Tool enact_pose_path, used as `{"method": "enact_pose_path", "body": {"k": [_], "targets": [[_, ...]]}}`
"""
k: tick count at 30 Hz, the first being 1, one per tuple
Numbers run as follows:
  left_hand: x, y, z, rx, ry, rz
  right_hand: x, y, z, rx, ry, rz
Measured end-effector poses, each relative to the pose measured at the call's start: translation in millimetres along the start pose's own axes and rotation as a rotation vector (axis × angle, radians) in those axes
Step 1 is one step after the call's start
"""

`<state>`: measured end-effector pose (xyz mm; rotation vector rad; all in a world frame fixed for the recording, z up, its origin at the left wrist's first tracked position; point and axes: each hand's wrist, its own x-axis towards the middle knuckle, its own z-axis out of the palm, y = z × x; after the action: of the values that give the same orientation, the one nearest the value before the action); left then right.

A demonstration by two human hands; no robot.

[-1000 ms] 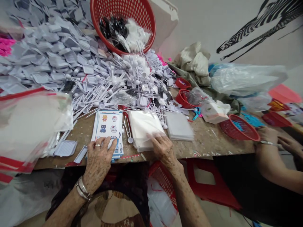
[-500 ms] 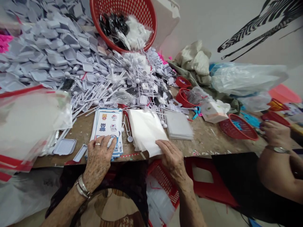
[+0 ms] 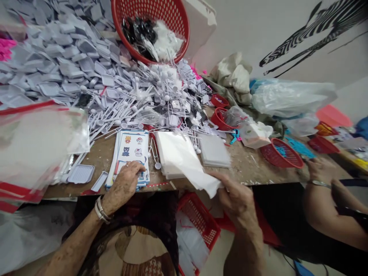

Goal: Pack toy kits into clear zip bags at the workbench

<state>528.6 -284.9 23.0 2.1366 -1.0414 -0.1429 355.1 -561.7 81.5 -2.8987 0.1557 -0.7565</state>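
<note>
My left hand (image 3: 123, 186) lies on a stack of printed cartoon sticker sheets (image 3: 129, 147), its fingers across the lower part of the top sheet. My right hand (image 3: 235, 201) pinches a white translucent sheet (image 3: 204, 178) at its corner, drawing it off the stack of white sheets (image 3: 172, 153). A grey stack of sheets (image 3: 214, 150) lies to the right of that stack. A co-worker's hand (image 3: 319, 170), with a bracelet on the wrist, rests at the table's right end, apart from mine.
A heap of white plastic spoons (image 3: 138, 111) and grey trays (image 3: 57, 65) covers the table's back. A red basket (image 3: 149, 23) tilts above them. A clear plastic bag (image 3: 37, 149) lies at left. Red baskets (image 3: 281, 153) and plastic bags stand to the right.
My right hand has moved right and lifted one white sheet off its stack. My left hand has shifted slightly on the sticker sheets. The co-worker's arm has also moved.
</note>
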Motion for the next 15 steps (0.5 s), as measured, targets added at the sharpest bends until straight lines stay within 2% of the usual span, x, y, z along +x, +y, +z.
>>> {"method": "enact_pose_path", "body": {"k": [2,3,5,7,8,10,13,15], "targets": [[3.5,1.2,-5.9,-0.094,-0.024,-0.05,8.9,-0.5,-27.5,-0.086,0.05,0.13],[4.9,1.8,-8.1,-0.127,-0.035,-0.072,15.0,-3.8,-39.5,-0.146,0.115,0.188],[6.4,2.5,-11.4,-0.203,-0.055,-0.116,28.9,-17.0,-55.3,-0.292,0.325,0.281],[6.0,1.6,-14.0,-0.335,-0.086,-0.166,42.5,-36.6,-55.6,-0.406,0.533,0.311],[5.3,0.6,-15.3,-0.434,-0.105,-0.191,48.4,-47.4,-48.6,-0.414,0.596,0.281],[3.5,-1.5,-18.2,-0.689,-0.12,-0.241,56.8,-68.0,-20.6,-0.301,0.635,0.095],[2.2,-4.6,-22.8,-1.14,-0.034,-0.304,59.6,-94.8,44.1,0.029,0.414,-0.341],[2.8,-7.8,-24.7,-1.374,0.074,-0.374,55.3,-110.4,85.7,0.129,0.28,-0.452]]}}
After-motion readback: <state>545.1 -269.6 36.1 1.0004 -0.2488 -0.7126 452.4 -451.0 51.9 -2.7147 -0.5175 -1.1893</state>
